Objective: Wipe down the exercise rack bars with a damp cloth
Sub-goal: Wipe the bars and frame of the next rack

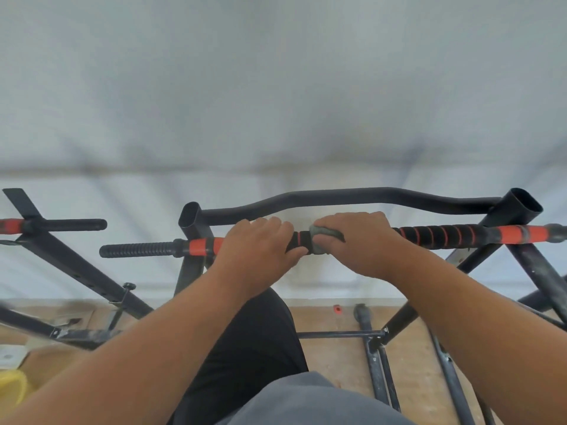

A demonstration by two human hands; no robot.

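- While both hands sit on the black and orange foam-wrapped horizontal grip bar (445,236) of the black steel exercise rack (521,207), the work concentrates at the bar's middle.
- The right hand (365,240) curls round the bar with a crumpled grey-green damp cloth (322,234) pinched between palm and foam; the cloth shows only at the thumb side, touching the bar.
- The left hand (257,243) wraps the bare bar just beside the cloth, fingers curled over the top. In my judgement it steadies the bar, and possibly the person, while the other hand rubs.
- The cloth is bunched rather than spread, which suits gripping around a round section; judged adequate for the foam ribs.
- Judged progress: wiping of this bar is in hand; the curved black tube (352,194) behind it and the ribbed black end grip (138,250) to the left carry no cloth at present.
- A second orange-and-black bar (55,224) stands well apart at far left.
- Surface: a light wooden floor (331,351) lies below, with the rack's base struts on it and pale smears on some struts. A small red item (337,308) lies near the wall.
- Room: a plain white wall (276,87) faces the rack; a yellow object (12,384), blurred, sits at lower left.
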